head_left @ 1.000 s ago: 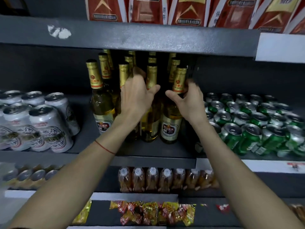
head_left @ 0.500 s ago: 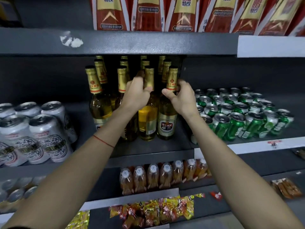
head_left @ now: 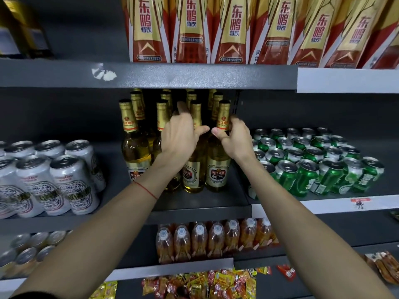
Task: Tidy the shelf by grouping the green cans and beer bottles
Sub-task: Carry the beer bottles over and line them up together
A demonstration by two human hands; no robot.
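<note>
Several gold-capped beer bottles (head_left: 135,145) stand grouped at the middle of the dark shelf (head_left: 200,203). My left hand (head_left: 180,134) is among the front bottles with its fingers spread upward and its thumb across the neck of a front bottle (head_left: 193,173). My right hand (head_left: 236,140) curls around the neck of the front right bottle (head_left: 219,171), thumb in front and fingers behind. Several green cans (head_left: 306,178) stand packed together just right of the bottles, close to my right forearm.
White patterned cans (head_left: 71,180) fill the shelf's left side. Red and gold drink cartons (head_left: 190,31) line the shelf above, close over the bottle tops. Below are small orange bottles (head_left: 216,240), more cans (head_left: 26,253) and snack packets (head_left: 200,283).
The view has tilted upward, bringing the cartons into sight. My left hand has loosened from a closed grip on a bottle neck to spread fingers. My right hand stays at the front right bottle.
</note>
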